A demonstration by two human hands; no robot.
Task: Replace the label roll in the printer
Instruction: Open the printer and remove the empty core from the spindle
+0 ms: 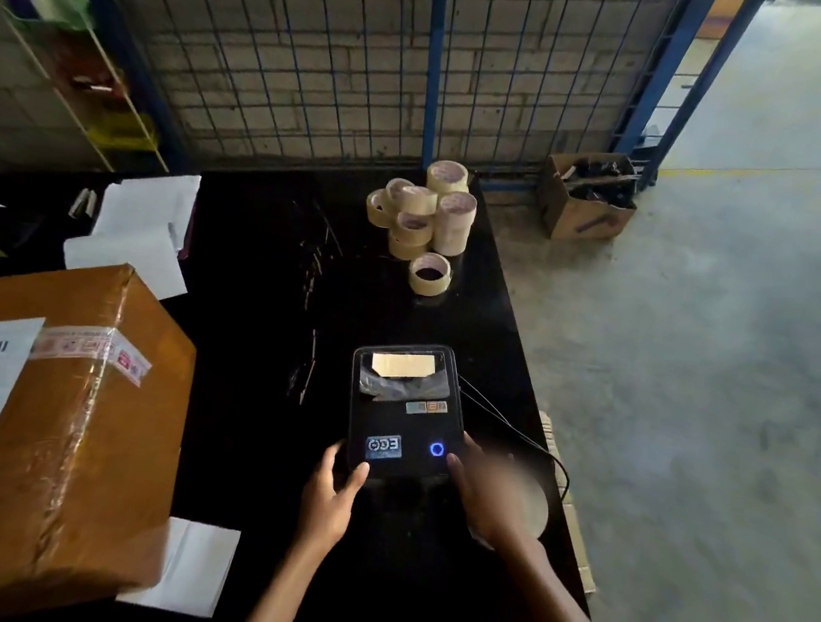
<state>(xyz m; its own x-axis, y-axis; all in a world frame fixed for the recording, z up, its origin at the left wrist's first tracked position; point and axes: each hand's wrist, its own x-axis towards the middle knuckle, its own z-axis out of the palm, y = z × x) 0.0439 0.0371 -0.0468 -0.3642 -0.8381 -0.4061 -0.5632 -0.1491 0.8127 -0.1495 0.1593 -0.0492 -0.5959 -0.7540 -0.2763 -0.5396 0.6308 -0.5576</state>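
The black label printer (403, 413) lies flat on the black table (255, 292), its blue ring button lit and a short pale label sticking out of its far slot. My left hand (331, 497) grips the printer's near left corner, thumb on top. At the near right corner my right hand (484, 490), blurred, has its thumb on top and fingers along the side. A pale round roll (540, 510) lies on the table just right of that hand, mostly hidden by it. A thin black cable (513, 426) runs from the printer's right side.
Several rolls of clear packing tape (423, 214) are stacked at the table's far end. A large taped cardboard box (74, 424) stands to the left, with white papers (144, 226) behind it and in front of it. The table's right edge drops to the concrete floor.
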